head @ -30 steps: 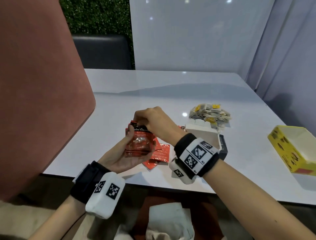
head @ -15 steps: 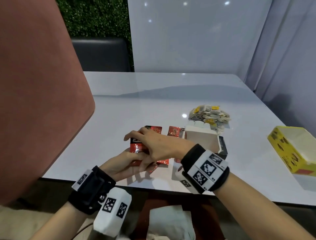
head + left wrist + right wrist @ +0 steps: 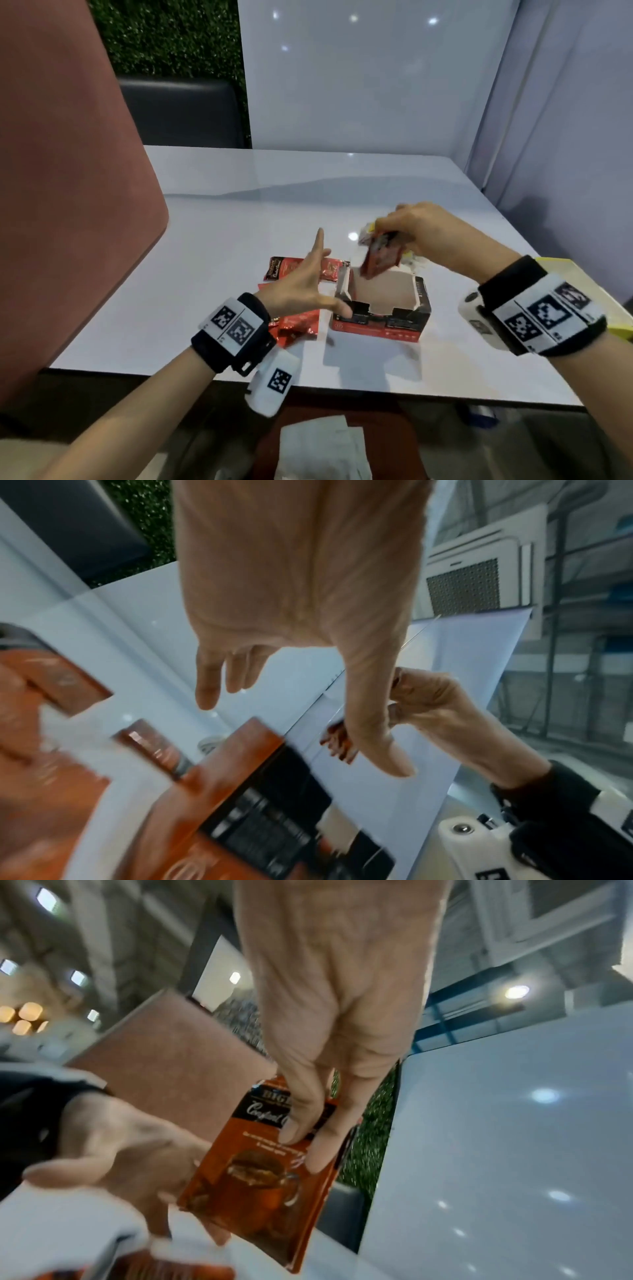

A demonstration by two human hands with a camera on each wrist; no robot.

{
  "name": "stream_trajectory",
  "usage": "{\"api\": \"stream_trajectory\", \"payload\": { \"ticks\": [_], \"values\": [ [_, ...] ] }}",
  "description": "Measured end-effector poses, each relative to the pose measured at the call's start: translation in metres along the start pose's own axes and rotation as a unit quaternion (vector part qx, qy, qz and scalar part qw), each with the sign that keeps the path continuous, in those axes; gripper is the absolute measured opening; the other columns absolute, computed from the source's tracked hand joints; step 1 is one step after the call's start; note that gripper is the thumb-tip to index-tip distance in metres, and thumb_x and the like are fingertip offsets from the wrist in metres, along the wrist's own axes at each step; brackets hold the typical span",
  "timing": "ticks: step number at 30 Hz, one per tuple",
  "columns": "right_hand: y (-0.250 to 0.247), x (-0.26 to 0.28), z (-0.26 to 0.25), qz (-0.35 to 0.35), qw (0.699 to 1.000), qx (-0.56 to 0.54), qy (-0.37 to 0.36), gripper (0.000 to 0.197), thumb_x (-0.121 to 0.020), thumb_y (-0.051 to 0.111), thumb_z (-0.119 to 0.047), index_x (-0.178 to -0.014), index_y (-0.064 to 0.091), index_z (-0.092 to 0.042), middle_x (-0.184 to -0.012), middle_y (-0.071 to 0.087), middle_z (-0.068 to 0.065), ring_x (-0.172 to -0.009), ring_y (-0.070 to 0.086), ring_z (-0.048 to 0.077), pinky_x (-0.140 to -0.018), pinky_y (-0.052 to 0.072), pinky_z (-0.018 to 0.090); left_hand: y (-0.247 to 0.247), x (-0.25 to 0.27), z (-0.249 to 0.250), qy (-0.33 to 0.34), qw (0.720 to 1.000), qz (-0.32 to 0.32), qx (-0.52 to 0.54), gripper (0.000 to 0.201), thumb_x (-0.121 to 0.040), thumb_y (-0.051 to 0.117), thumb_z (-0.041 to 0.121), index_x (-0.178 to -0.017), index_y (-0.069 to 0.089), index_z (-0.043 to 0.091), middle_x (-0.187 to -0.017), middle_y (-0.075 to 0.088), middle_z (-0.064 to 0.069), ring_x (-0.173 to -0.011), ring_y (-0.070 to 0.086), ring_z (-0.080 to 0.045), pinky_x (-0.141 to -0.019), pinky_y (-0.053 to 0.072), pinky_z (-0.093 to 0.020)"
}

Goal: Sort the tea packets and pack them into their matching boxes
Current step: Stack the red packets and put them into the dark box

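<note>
right hand (image 3: 423,234) pinching a red tea packet (image 3: 381,259) tilted just above the open red box (image 3: 381,308), left hand (image 3: 301,286) spread wide with straight fingers beside the box's left wall, over loose red packets (image 3: 298,323).

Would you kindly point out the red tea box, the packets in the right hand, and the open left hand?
red tea box (image 3: 378,327): head view, its red front wall.
red packets (image 3: 253,1185): right wrist view, printed face of the front packet.
left hand (image 3: 301,284): head view, back of the hand.
</note>
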State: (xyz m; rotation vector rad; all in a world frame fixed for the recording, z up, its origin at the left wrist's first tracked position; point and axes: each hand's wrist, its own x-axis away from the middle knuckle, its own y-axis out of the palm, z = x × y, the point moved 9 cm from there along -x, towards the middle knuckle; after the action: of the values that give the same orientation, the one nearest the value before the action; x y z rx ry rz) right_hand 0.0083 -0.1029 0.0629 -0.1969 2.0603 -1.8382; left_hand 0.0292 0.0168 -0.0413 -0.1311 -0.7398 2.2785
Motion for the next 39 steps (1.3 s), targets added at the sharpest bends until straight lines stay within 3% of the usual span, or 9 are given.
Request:
{"api": "stream_trajectory", "payload": {
  "ticks": [3,7,13,17,21,24,27,32,39],
  "values": [
    [0.034,0.011,0.002,-0.069,0.995,0.068,-0.033,0.020,-0.086,0.059,-0.013,-0.104,0.066,-0.020,-0.102,0.066,0.002,-0.098,0.059,0.023,-0.080,0.048,0.034,0.019,-0.006,-0.015,-0.029,0.999,-0.029,-0.015,0.134,-0.069,0.080,0.024,-0.138,-0.035,0.028,-0.158,-0.006,-0.004,-0.146,0.004,-0.020,-0.118,0.016,-0.038],
    [0.080,0.013,-0.008,-0.156,0.982,0.077,-0.067,0.023,-0.088,0.056,-0.017,-0.109,0.062,-0.026,-0.100,0.062,0.001,-0.092,0.057,0.022,-0.075,0.049,0.034,0.030,-0.013,-0.017,-0.030,0.999,-0.036,-0.013,0.125,-0.076,0.074,0.010,-0.139,-0.034,0.026,-0.157,0.011,-0.007,-0.141,0.023,-0.017,-0.096,0.030,-0.013],
    [0.114,-0.004,-0.015,-0.165,0.977,0.051,-0.125,0.043,-0.071,0.077,-0.020,-0.109,0.062,-0.031,-0.111,0.064,-0.007,-0.099,0.055,0.014,-0.075,0.051,0.031,0.032,-0.019,-0.020,-0.018,0.999,-0.022,-0.024,0.124,-0.076,0.073,0.006,-0.139,-0.032,0.028,-0.151,0.030,-0.010,-0.128,0.044,-0.019,-0.103,0.040,-0.028],
    [0.109,-0.003,-0.015,-0.136,0.983,0.028,-0.117,0.042,-0.077,0.070,-0.010,-0.114,0.059,-0.025,-0.119,0.060,-0.006,-0.107,0.052,0.015,-0.071,0.039,0.021,0.030,-0.019,-0.025,-0.018,1.000,-0.004,-0.011,0.125,-0.074,0.073,0.004,-0.140,-0.031,0.027,-0.150,0.032,-0.011,-0.126,0.047,-0.022,-0.098,0.041,-0.023],
    [0.084,0.005,-0.007,-0.062,0.995,-0.024,-0.076,0.040,-0.083,0.064,-0.009,-0.120,0.055,-0.023,-0.134,0.048,0.000,-0.120,0.047,0.017,-0.093,0.048,0.032,0.028,-0.019,-0.030,-0.017,1.000,-0.003,0.014,0.127,-0.074,0.075,0.004,-0.139,-0.032,0.031,-0.147,0.036,-0.008,-0.121,0.050,-0.018,-0.099,0.046,-0.032],
    [0.068,0.010,0.013,-0.015,0.999,-0.033,0.022,0.023,-0.085,0.063,-0.013,-0.105,0.053,-0.018,-0.110,0.050,-0.005,-0.097,0.055,0.019,-0.077,0.047,0.029,0.030,-0.019,-0.030,-0.014,1.000,-0.009,0.010,0.127,-0.074,0.075,0.005,-0.139,-0.031,0.032,-0.151,0.030,-0.007,-0.118,0.051,-0.013,-0.093,0.048,-0.023],
    [0.081,0.015,0.015,-0.082,0.993,-0.025,0.076,0.025,-0.084,0.063,-0.029,-0.077,0.041,-0.021,-0.079,0.048,-0.007,-0.076,0.052,0.019,-0.059,0.037,0.025,0.030,-0.019,-0.030,-0.015,1.000,-0.005,0.008,0.127,-0.073,0.076,0.005,-0.141,-0.029,0.030,-0.154,0.025,-0.008,-0.124,0.046,-0.013,-0.087,0.045,-0.012],
    [0.105,0.010,0.002,-0.125,0.986,-0.063,0.091,0.019,-0.086,0.061,-0.029,-0.094,0.049,-0.017,-0.100,0.063,0.006,-0.081,0.052,0.019,-0.066,0.038,0.027,0.037,-0.020,-0.027,-0.014,1.000,-0.011,-0.005,0.126,-0.071,0.077,0.007,-0.143,-0.024,0.031,-0.152,0.029,-0.007,-0.129,0.045,-0.024,-0.107,0.038,-0.041],
    [0.099,0.014,0.009,-0.125,0.982,-0.087,0.107,0.019,-0.085,0.064,-0.023,-0.080,0.046,-0.019,-0.081,0.054,-0.003,-0.077,0.053,0.017,-0.060,0.039,0.023,0.038,-0.020,-0.029,-0.016,1.000,-0.019,-0.007,0.125,-0.072,0.077,0.009,-0.143,-0.023,0.031,-0.154,0.024,-0.007,-0.136,0.035,-0.021,-0.098,0.039,-0.020]
  ]
}}
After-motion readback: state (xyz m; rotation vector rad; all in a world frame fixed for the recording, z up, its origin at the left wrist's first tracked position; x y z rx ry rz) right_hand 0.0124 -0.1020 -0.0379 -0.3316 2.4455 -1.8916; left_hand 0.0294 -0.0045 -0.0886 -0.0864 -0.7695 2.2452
